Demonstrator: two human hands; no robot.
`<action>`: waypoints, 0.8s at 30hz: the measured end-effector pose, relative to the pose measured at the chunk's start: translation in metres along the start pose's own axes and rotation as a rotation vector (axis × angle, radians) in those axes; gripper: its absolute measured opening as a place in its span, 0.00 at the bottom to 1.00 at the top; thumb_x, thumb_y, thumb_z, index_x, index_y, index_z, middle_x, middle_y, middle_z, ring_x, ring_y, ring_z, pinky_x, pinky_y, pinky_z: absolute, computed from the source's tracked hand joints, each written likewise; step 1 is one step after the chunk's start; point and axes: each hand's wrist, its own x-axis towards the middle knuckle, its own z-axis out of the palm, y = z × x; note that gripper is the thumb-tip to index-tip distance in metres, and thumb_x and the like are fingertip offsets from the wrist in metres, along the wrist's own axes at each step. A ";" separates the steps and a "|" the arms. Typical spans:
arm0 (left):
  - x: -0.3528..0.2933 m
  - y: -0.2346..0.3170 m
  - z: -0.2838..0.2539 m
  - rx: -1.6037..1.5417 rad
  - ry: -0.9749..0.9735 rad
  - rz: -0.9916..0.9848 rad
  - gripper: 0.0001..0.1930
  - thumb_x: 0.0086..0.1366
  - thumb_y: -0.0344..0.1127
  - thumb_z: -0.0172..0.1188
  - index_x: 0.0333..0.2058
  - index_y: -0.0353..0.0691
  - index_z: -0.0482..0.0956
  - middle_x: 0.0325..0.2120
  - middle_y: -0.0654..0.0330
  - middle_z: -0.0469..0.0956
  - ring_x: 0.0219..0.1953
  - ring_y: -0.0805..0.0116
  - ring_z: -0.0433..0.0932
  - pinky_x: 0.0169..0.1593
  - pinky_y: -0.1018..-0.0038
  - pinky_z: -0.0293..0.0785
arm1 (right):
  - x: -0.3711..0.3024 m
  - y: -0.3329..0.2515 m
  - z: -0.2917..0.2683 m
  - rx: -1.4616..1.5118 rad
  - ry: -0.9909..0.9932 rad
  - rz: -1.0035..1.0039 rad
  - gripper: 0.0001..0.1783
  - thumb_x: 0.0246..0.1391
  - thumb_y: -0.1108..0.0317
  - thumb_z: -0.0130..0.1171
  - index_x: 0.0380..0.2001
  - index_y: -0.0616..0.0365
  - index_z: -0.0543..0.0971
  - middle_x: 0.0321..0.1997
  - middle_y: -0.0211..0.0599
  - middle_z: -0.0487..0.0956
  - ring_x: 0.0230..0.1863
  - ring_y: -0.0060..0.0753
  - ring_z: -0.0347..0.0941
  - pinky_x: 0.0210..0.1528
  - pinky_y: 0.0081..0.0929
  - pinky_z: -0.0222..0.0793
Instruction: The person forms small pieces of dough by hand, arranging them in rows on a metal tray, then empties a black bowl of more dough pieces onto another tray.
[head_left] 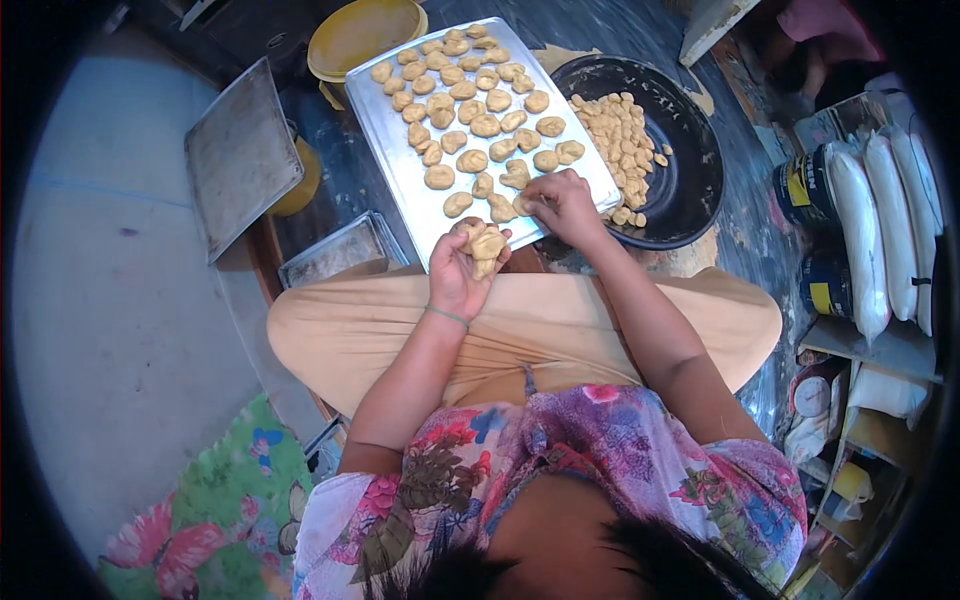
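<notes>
My left hand [465, 272] is closed round a lump of dough [485, 248], tan and soft, just off the near edge of a silver baking tray [415, 215]. Rows of dough pieces [485, 125] cover much of that tray, rounded and uneven in shape. Over the tray's near right corner, my right hand [563, 205] has its fingers pinched together at a small dough piece [522, 204] beside the last row. To the right of the tray sits a wide black basin [690, 150] with many smaller dough bits [615, 140] heaped along its left side.
A yellow tub [365, 40] stands beyond the tray. At the left, a worn metal sheet pan [240, 160] leans by another yellow container [300, 180]. White filled bags [865, 240] and shelves with a dial scale [811, 397] line the right. Another person [825, 40] is partly visible at top right.
</notes>
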 end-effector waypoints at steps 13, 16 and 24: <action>0.007 -0.011 0.005 0.123 -0.056 0.068 0.13 0.61 0.27 0.52 0.44 0.42 0.66 0.41 0.56 0.71 0.47 0.59 0.74 0.45 0.63 0.76 | 0.000 -0.002 -0.013 0.515 0.221 0.184 0.14 0.46 0.72 0.66 0.38 0.61 0.78 0.32 0.31 0.78 0.32 0.22 0.73 0.36 0.21 0.70; 0.003 -0.008 0.021 0.044 0.022 0.027 0.12 0.62 0.28 0.52 0.45 0.42 0.66 0.39 0.55 0.72 0.44 0.59 0.76 0.43 0.66 0.78 | 0.002 0.022 -0.017 0.011 -0.012 0.005 0.16 0.43 0.68 0.67 0.39 0.57 0.79 0.34 0.37 0.78 0.35 0.35 0.74 0.41 0.28 0.70; 0.004 -0.020 0.017 0.427 -0.005 -0.011 0.13 0.66 0.41 0.56 0.43 0.43 0.64 0.34 0.61 0.74 0.28 0.76 0.73 0.20 0.81 0.66 | -0.010 -0.055 -0.035 0.468 -0.506 -0.081 0.19 0.49 0.76 0.60 0.47 0.60 0.76 0.49 0.37 0.73 0.48 0.27 0.69 0.50 0.27 0.66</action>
